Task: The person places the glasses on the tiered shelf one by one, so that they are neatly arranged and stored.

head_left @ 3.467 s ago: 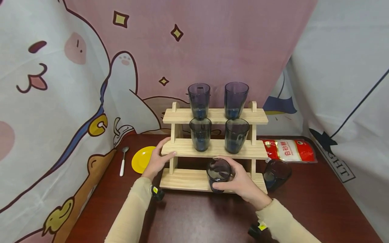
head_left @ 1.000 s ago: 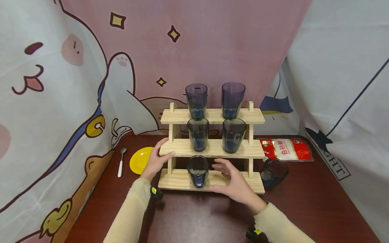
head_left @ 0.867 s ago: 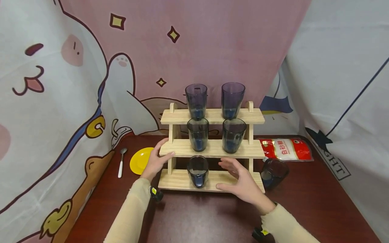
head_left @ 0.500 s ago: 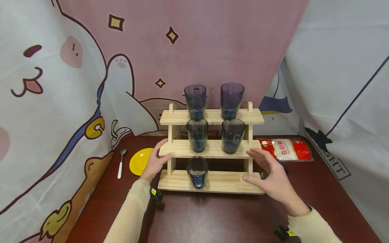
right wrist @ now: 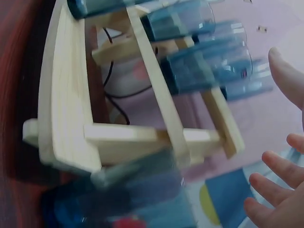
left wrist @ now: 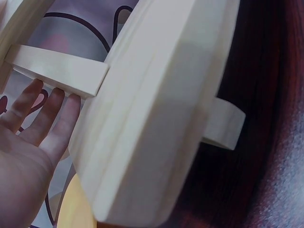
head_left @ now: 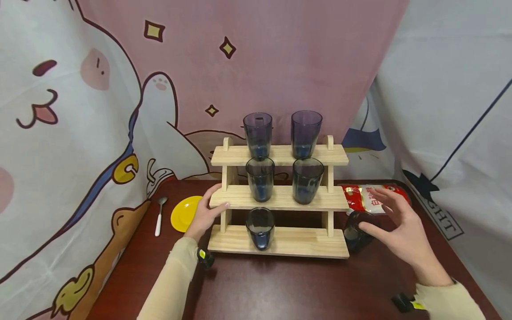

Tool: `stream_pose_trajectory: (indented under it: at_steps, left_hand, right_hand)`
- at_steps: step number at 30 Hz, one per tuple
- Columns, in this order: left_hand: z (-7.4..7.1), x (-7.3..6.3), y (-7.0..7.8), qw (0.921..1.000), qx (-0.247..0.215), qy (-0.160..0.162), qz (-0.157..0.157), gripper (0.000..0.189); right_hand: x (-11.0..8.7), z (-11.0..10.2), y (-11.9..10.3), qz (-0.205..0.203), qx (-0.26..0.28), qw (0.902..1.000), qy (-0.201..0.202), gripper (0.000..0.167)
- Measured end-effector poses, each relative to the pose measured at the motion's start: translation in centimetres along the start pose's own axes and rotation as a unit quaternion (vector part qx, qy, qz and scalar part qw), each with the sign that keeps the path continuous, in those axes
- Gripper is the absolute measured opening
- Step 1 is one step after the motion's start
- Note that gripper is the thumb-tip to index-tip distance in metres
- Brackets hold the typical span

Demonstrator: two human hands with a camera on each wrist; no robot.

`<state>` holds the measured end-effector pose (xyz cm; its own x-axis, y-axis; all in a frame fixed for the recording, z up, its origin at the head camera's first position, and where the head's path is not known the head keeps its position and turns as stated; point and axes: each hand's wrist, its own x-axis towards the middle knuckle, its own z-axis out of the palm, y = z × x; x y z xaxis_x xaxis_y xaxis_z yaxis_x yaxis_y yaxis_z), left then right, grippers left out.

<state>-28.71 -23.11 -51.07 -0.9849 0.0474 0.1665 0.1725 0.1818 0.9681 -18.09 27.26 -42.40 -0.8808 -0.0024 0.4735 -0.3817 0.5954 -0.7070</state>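
Note:
A three-tier wooden display stand (head_left: 280, 243) stands on the table. My left hand (head_left: 206, 215) holds the left end of its middle board, thumb along the front edge. In the left wrist view its fingertips (left wrist: 57, 92) touch the upright. My right hand (head_left: 404, 233) is spread in the air at the right, with nothing in its fingers. Just left of it, partly behind its thumb, a dark drinking glass (head_left: 354, 235) stands on the table beside the stand. One glass (head_left: 260, 229) sits on the bottom board, left of middle. The middle board holds two glasses (head_left: 307, 182); two purplish ones (head_left: 306, 133) are on top.
A red-and-white bag with Chinese print (head_left: 356, 198) lies behind the loose glass, partly covered by my right hand. On the left are a yellow plate (head_left: 185, 214) and a white-handled spoon (head_left: 159, 218). A printed cloth (head_left: 320, 58) hangs behind the table (head_left: 272, 289).
My right hand put a glass on the bottom board, let go, and moved right to the loose glass beside the stand. My left hand has stayed on the middle board.

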Motion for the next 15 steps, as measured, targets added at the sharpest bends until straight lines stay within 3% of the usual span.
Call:
stream_pose_trajectory:
  at_steps: [8,15]
  left_hand:
    - [-0.1,0.1,-0.1,1.0,-0.004,0.0,0.0,0.068]
    - [-0.1,0.0,-0.1,0.9999,-0.01,-0.005,-0.008,0.069]
  right_hand:
    - [-1.0,-0.1,2.9,0.033,-0.016,0.9993,-0.008,0.1]
    - [-1.6,0.7,5.2,0.054,-0.003,0.9974,-0.047,0.107]
